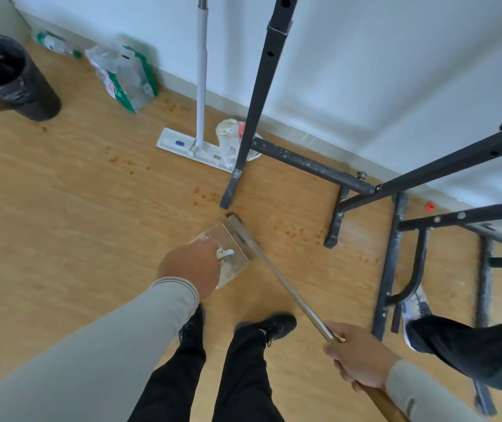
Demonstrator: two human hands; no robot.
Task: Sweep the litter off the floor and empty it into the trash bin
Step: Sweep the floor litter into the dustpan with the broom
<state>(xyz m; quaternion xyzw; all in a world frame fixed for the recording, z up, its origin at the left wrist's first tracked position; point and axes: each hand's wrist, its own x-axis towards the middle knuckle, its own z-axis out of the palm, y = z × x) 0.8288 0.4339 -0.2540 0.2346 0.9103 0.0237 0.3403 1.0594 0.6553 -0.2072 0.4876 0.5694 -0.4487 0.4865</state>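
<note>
At far left a black trash bin (3, 74) lined with a dark bag stands on the wooden floor (61, 208), well apart from the person. Farther right along the wall lie a plastic bottle (53, 44) and a clear bag with green print (124, 77), then a white flat mop (199, 86) leaning upright against the wall.

The left arm, in a grey sleeve (106, 339), reaches forward and down toward the middle of the floor. The left hand (190, 268) is turned knuckles-up, its grip closed over the near edge of a clear dustpan (228, 254) that holds scraps of white and teal litter (225, 257). The fingers curl underneath and are mostly hidden.

The broom (277, 278) runs diagonally, its head touching the far lip of the dustpan, just short of a black metal frame (255, 95). Small brown crumbs (292, 231) are scattered on the floor near the frame's feet.

The right hand (359, 357), low and close to the body, has its grip wrapped fully round the broom's shaft where metal meets wood, wrist bent inward. At far right another person's leg and pale shoe (415, 309) stand among the frame bars.
</note>
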